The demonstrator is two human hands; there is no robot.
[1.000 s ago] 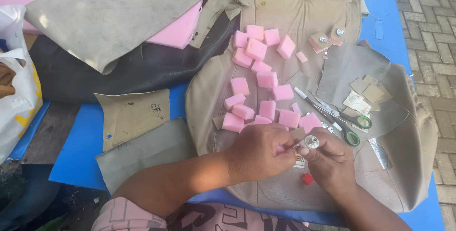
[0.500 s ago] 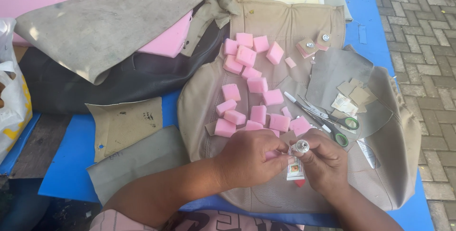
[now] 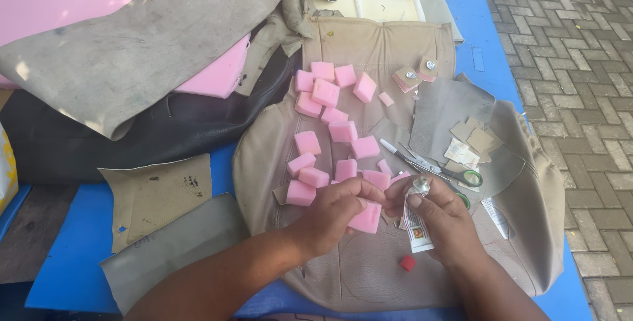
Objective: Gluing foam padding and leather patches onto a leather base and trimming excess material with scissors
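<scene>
Far left on the blue bench (image 3: 79, 275): a grey offcut (image 3: 171, 248) and a tan offcut (image 3: 158, 192), flat and well clear of the work; low risk there, unless a sleeve drags them off the edge

Further right, on the beige seat cover (image 3: 369, 50): loose pink foam cubes (image 3: 326, 93) scattered in a rough line, some touching. Easily nudged by a forearm and sent off the cover, or stuck together should adhesive drip among them

Left hand (image 3: 330, 212): closed around one pink foam block (image 3: 366, 217), fingers curled over its top, thumb underneath. Soft foam, so too hard a pinch would probably crush the face to be glued, and fingertips so close to that face could pick up glue

Right hand (image 3: 438, 219): closed on a small white glue tube (image 3: 415, 225), metal nozzle (image 3: 421, 186) up near the fingertips, tube body just beside the block. Cannot tell whether the nozzle is open. A strong squeeze might well flood the foam, run onto the skin, or drip onto the cover below

Below the hands: a small red cap (image 3: 408, 263) lying loose on the cover, near the bench edge; likely to roll away and get lost

Right of the hands: green-handled scissors (image 3: 455, 176) and a pen (image 3: 395, 153), close to the right knuckles; a careless reach could catch the blades
</scene>
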